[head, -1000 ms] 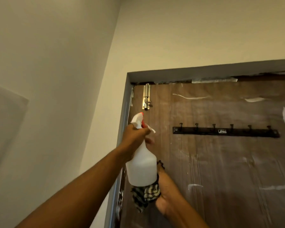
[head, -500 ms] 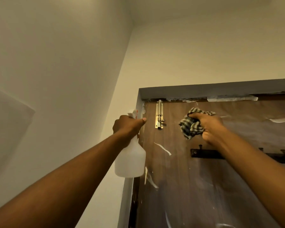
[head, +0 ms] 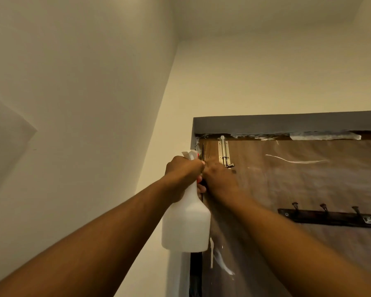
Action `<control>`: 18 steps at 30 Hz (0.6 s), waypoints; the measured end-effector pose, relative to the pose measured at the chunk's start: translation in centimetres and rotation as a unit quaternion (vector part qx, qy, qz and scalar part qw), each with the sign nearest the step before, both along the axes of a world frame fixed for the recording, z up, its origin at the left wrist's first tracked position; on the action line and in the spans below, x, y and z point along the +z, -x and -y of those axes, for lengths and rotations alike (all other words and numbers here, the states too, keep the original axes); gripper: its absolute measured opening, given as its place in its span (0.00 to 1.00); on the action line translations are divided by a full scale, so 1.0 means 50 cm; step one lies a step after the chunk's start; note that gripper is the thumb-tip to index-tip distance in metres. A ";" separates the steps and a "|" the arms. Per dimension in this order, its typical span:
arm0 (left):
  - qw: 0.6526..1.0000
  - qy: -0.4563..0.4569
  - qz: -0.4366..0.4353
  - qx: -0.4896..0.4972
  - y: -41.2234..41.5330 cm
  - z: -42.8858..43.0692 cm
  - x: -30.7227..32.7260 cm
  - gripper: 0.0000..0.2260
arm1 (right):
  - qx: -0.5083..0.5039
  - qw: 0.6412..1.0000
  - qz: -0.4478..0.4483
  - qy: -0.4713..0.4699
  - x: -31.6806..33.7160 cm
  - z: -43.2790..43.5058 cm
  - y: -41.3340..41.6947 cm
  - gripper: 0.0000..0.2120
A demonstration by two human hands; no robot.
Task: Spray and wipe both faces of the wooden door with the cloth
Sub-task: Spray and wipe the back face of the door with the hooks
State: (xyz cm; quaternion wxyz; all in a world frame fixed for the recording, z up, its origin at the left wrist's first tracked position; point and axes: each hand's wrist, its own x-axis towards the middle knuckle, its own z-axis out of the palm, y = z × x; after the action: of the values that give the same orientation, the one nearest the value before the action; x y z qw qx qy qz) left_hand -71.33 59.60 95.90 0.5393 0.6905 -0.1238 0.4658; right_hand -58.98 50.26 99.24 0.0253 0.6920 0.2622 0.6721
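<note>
Spray bottle gripped in left hand; right hand against wooden door beside slide bolt, grasp indiscernible. This streaked face apparently mid-wipe; other face unseen.

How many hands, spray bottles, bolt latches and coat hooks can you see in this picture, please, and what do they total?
Hands, left hand and right hand: 2
spray bottle: 1
bolt latch: 1
coat hooks in view: 3
Total: 7
</note>
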 end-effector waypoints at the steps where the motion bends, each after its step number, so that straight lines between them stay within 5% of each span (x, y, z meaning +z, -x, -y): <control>1: 1.000 -0.005 -0.001 -0.001 -0.005 -0.002 0.006 0.12 | -0.016 1.000 -0.011 -0.002 -0.004 -0.016 -0.018 0.19; 12: 0.999 -0.047 0.010 -0.014 -0.032 -0.018 0.023 0.09 | -0.060 0.988 -0.012 -0.145 0.216 -0.059 -0.038 0.11; 18: 0.997 -0.052 0.055 0.028 0.003 -0.061 0.085 0.10 | 0.055 0.986 0.005 -0.155 0.275 -0.131 -0.014 0.13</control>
State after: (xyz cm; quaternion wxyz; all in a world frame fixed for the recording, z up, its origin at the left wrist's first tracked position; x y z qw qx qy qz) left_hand -71.50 62.63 100.15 0.4814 0.6943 -0.1580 0.5111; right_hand -58.26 56.78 113.00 -0.1172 0.6686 0.1924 0.7087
